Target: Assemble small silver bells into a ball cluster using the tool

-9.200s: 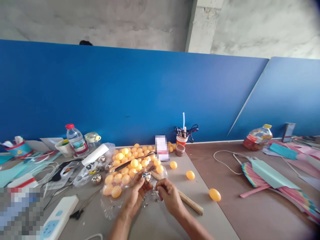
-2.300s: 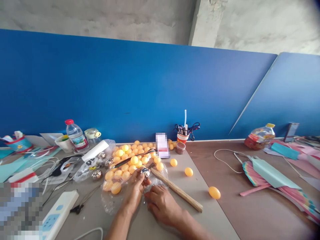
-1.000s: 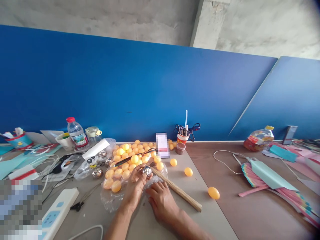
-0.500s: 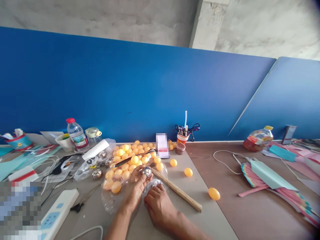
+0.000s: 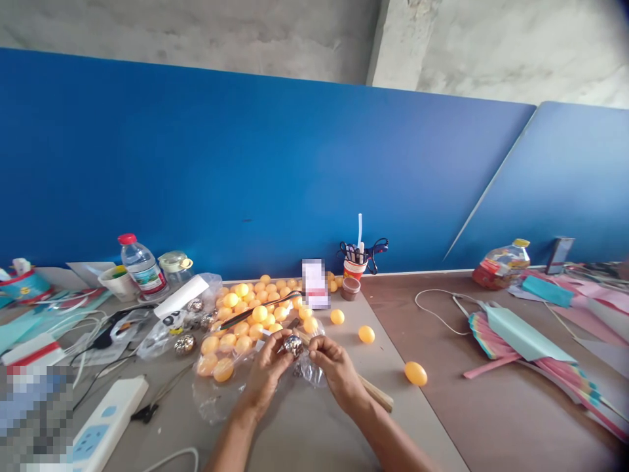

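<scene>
My left hand (image 5: 269, 367) holds a shiny silver ball (image 5: 293, 346) between thumb and fingers, above the desk. Close to its right side, my right hand (image 5: 337, 367) has thumb and forefinger pinched together; what they grip, if anything, is too small to make out. Crumpled clear plastic (image 5: 313, 372) lies under and between the hands. A hammer's wooden handle (image 5: 377, 394) runs beneath my right hand, which hides its middle. Just beyond the hands, many orange table tennis balls (image 5: 243, 328) sit in a clear plastic bag, with a dark slender tool (image 5: 240, 319) resting on them.
Loose orange balls (image 5: 366, 334) dot the desk to the right. Another silver ball (image 5: 185, 345) lies left, near a water bottle (image 5: 143, 265) and a power strip (image 5: 105, 423). A cup of pens (image 5: 354, 265) stands at the blue partition (image 5: 295, 164). Colourful fabric (image 5: 531, 341) lies far right.
My right hand has risen from the desk and moved up and right, its fingers now pinched beside the silver ball. My left hand still holds the ball, turned slightly.
</scene>
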A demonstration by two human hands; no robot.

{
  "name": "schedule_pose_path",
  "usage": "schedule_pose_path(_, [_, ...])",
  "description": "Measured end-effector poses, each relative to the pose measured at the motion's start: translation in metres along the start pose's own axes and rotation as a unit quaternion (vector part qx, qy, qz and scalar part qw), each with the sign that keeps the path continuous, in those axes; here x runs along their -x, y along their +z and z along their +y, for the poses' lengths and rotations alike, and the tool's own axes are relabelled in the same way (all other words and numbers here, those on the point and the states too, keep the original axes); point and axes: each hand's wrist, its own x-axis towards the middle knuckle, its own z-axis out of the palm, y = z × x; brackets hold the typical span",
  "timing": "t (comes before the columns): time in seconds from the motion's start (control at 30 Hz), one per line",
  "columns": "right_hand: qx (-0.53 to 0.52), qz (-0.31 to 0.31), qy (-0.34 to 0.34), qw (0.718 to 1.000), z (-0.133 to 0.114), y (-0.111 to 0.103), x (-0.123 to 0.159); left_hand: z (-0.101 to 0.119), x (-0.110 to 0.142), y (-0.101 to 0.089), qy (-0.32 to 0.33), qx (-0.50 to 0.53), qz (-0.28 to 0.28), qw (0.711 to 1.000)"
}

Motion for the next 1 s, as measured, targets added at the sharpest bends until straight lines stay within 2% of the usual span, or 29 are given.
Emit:
schedule_pose_path(0.13, [-0.054, -0.008, 0.018, 0.998, -0.007, 0.004, 0.001, 0.001, 0.002, 0.001, -0.005, -0.029, -0.025, 0.999])
schedule_pose_path(0.3, [-0.072, -0.015, 0.03, 0.997, -0.01, 0.009, 0.004, -0.002, 0.002, -0.001, -0.007, -0.052, -0.053, 0.997])
schedule_pose_path(0.7, [-0.079, 0.028, 0.067, 0.994, 0.005, 0.004, 0.001, 0.003, 0.003, 0.003, -0.026, -0.078, -0.061, 0.995])
schedule_pose_path(1.0, [-0.09, 0.041, 0.055, 0.994, 0.012, 0.003, 0.0, -0.006, 0.002, 0.001, -0.013, -0.084, -0.064, 0.994])
